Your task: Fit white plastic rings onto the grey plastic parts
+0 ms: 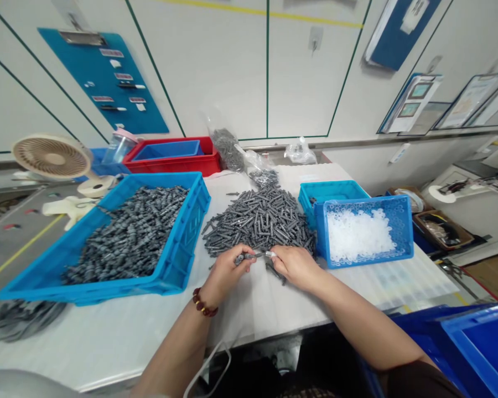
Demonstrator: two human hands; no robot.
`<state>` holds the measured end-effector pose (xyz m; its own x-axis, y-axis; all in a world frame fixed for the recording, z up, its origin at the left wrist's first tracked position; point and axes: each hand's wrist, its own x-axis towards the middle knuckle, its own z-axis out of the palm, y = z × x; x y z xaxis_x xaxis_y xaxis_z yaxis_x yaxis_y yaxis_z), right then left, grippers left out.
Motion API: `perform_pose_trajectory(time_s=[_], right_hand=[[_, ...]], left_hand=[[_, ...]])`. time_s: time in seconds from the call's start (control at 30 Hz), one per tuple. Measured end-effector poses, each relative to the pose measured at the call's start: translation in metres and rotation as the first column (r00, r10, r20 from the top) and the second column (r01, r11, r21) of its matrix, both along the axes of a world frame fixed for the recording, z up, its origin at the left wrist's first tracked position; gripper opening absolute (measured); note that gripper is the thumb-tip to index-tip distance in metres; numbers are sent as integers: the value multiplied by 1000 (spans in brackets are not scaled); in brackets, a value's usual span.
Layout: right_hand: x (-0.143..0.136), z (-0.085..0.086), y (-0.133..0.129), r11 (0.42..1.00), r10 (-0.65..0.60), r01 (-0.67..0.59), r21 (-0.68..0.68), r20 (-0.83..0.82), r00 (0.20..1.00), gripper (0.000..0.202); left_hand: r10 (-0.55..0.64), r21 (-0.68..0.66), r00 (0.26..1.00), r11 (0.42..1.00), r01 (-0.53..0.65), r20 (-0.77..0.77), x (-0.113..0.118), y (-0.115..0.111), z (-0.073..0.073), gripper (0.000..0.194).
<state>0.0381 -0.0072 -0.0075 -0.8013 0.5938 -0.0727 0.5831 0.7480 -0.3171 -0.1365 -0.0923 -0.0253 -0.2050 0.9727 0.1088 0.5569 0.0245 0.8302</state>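
Observation:
Near the table's front, my left hand is closed on a dark grey ribbed part, which points to the right. My right hand pinches a small whitish piece at the tip of that part. Just behind both hands lies a large pile of dark grey parts. A few more grey parts lie under the fingers of my right hand. White translucent rings fill a tilted blue bin to the right. On the left, a large blue crate holds many grey parts with rings on them.
Behind the pile are plastic bags of grey parts and a red bin. A teal bin stands behind the ring bin. A beige fan is at the back left. Blue crates stand at the lower right. A white cable hangs at the front edge.

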Motion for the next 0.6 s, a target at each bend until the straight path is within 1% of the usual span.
perform_pose_trajectory(time_s=[0.07, 0.13, 0.2, 0.27, 0.43, 0.6], right_hand=[[-1, 2, -2, 1000, 14, -14, 6, 39, 999, 24], [-2, 3, -3, 999, 32, -33, 19, 71, 997, 24], [-3, 4, -4, 998, 47, -50, 36, 94, 994, 24], [-3, 4, -6, 997, 60, -65, 50, 107, 992, 25], [-4, 2, -9, 993, 105, -110, 40, 107, 989, 25], [-4, -1, -10, 996, 60, -66, 58, 106, 993, 31]], left_hand=[[-41, 30, 997, 999, 43, -66, -1, 0, -1, 10], [-85, 57, 988, 994, 92, -126, -2, 0, -3, 13], [-108, 75, 979, 990, 122, -173, -3, 0, -5, 18], [-120, 75, 973, 988, 137, -198, -3, 0, -5, 17], [-158, 17, 971, 986, 164, -181, 2, 0, -4, 8], [-159, 9, 976, 987, 162, -150, 3, 1, -5, 9]])
